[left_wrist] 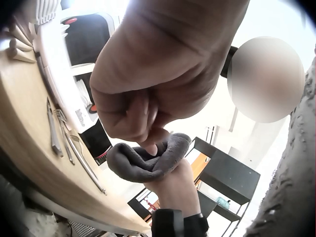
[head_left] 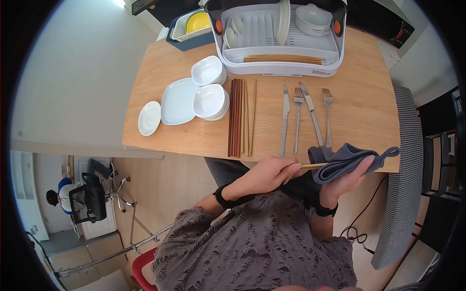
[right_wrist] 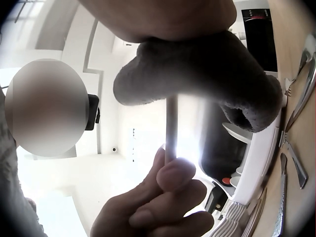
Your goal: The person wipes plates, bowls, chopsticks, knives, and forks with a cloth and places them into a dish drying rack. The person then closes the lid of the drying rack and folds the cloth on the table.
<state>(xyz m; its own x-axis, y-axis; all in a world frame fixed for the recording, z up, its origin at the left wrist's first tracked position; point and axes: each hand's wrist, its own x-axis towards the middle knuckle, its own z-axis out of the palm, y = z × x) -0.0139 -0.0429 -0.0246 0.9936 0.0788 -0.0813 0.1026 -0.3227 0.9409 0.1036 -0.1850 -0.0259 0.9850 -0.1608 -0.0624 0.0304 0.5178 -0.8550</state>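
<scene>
Left hand (head_left: 272,175): fingers curled, thumb and forefinger pinching one end of a pale wooden chopstick (head_left: 313,166), with no slack showing in the grip. Right hand (head_left: 345,183): fingers and thumb closing round a folded grey cloth (head_left: 335,162), which is wrapping the chopstick's other end. Far tip: hidden in the folds; whether it is poking through, cannot tell.

Location of chopstick: hanging level between the two hands, at the near edge of the table (head_left: 361,121), toward its right corner.

Neighbouring stock: dark chopsticks (head_left: 234,116) and pale chopsticks (head_left: 247,116) lying side by side; two knives (head_left: 285,114) and two forks (head_left: 328,99) lying to the right of them; further chopsticks (head_left: 284,59) resting along the front of the white rack (head_left: 284,69).

Step in hand, as judged: wiping the chopstick, the cloth apparently working on its covered end. Next move, as judged: calling for a light squeeze of the cloth and a straight pull along the shaft, the left hand keeping its pinch firm, then laying the piece beside the pale ones. Likely fault: the thin shaft twisting or slipping in the fingers.
</scene>
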